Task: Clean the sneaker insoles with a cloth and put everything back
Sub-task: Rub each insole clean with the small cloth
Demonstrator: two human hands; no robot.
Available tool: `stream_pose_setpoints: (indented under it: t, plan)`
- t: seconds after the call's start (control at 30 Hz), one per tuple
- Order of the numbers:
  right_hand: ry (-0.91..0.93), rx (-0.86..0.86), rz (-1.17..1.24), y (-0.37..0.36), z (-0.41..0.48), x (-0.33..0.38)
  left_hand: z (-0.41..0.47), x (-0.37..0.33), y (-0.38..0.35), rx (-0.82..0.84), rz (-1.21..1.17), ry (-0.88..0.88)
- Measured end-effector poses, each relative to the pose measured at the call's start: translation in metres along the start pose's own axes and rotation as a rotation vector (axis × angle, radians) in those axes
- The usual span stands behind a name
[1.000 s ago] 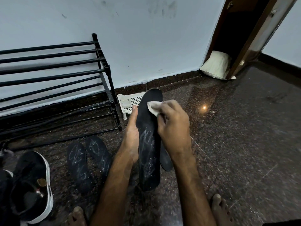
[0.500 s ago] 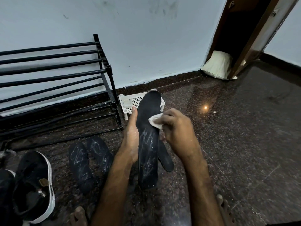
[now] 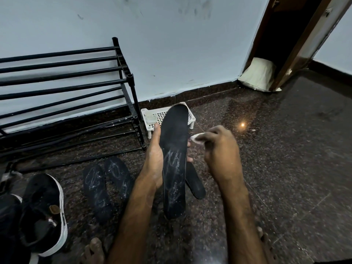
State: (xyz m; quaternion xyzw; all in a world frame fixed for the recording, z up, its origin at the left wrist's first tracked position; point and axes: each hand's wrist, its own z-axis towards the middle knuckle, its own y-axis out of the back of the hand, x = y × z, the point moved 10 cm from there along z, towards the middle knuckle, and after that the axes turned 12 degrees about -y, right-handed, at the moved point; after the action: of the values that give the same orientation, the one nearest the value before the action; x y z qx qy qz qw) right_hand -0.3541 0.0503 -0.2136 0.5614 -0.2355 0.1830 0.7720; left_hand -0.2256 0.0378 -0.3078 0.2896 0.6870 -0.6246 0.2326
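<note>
now we are holding one black insole [image 3: 175,159] in our left hand [image 3: 154,161], thumb lying along its left edge, fingertips [image 3: 189,159] curling round its right edge from behind. our right hand [image 3: 221,149] is pinching a small white cloth [image 3: 197,139] just beside that right edge; whether it is touching, we cannot tell. two more insoles [image 3: 95,189] are lying on the floor [image 3: 285,168] beside a sneaker [image 3: 43,212].
</note>
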Motion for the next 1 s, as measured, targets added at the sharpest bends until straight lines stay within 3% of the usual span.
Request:
stream_pose_setpoints:
  t: [0.1,0.23,0.3,0.37,0.47,0.57,0.67,0.77,0.83,1.0]
  plan:
    - [-0.046,-0.182,0.072,0.028,0.005,-0.006,0.003,0.002,0.004,-0.024,0.019,0.024]
    - [0.205,-0.052,0.153,0.011,-0.002,0.034,-0.003,0.001,-0.011,-0.012,-0.073,0.005]
    - [0.236,-0.035,0.131,-0.001,-0.009,0.04,-0.008,0.002,-0.018,0.012,-0.093,0.023]
    - [0.162,-0.095,0.123,-0.005,-0.011,0.03,-0.009,0.002,-0.02,0.032,-0.097,0.032]
    - [-0.098,-0.231,0.136,0.005,-0.007,-0.005,-0.005,0.003,-0.011,0.042,-0.041,0.053]
    - [-0.251,-0.299,0.289,0.017,-0.007,-0.027,-0.004,0.007,-0.007,0.027,-0.047,0.084]
    - [-0.133,-0.275,0.389,0.019,-0.008,-0.004,-0.005,0.01,-0.009,0.02,-0.081,0.083]
    - [0.139,-0.115,0.302,-0.001,-0.014,0.04,-0.008,0.007,-0.014,0.019,-0.142,0.052]
    - [0.206,-0.084,0.257,-0.011,-0.017,0.044,-0.01,0.007,-0.019,0.051,-0.156,0.065]
    - [-0.176,-0.284,0.318,0.014,-0.004,-0.026,-0.01,0.01,-0.014,0.104,-0.008,0.125]
